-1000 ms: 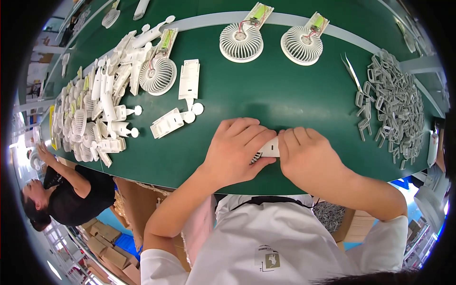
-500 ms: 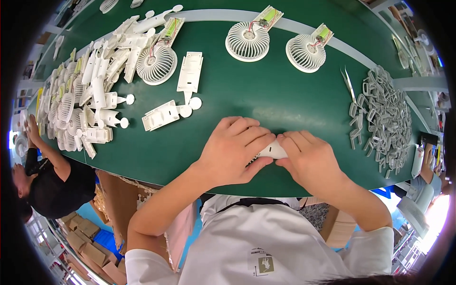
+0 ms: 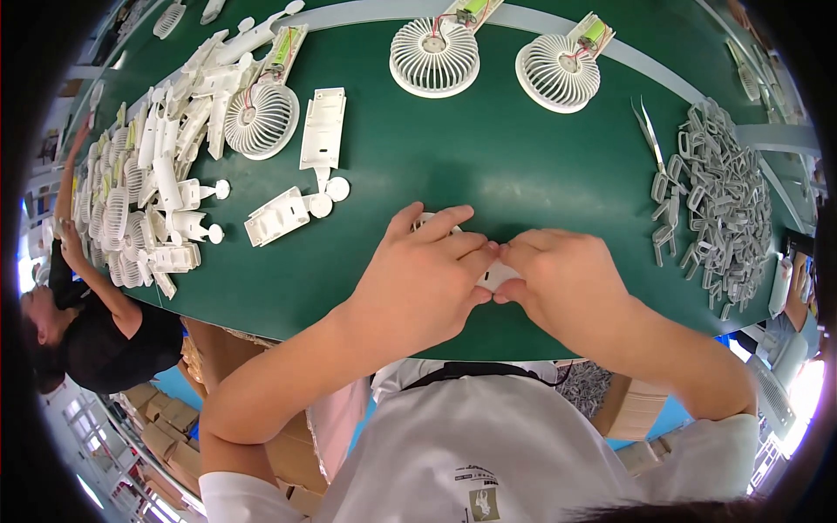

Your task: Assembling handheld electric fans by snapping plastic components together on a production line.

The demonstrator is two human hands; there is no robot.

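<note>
A white handheld fan [image 3: 498, 276], mostly covered by my fingers, is held between both hands just above the near part of the green table. My left hand [image 3: 427, 275] closes over its round, slatted head, with the index and middle fingers partly raised. My right hand [image 3: 558, 275] pinches the handle end, thumb underneath and fingertips on top. The two thumbs nearly meet below a small dark slot in the white shell. Beyond my left hand, two white handle shells with round ends [image 3: 323, 131] [image 3: 279, 216] lie on the table.
Half-assembled fans with green batteries [image 3: 434, 57] [image 3: 558, 74] [image 3: 261, 120] lie along the far side. A heap of white fan parts [image 3: 166, 166] fills the left. Tweezers [image 3: 649, 135] lie beside a pile of grey clips [image 3: 724, 200]. At far left, a person [image 3: 105, 322] reaches over the table.
The view has shifted slightly. My left fingers have lifted and spread somewhat over the fan head, and my hands have drawn closer together. The person at left has raised an arm farther forward.
</note>
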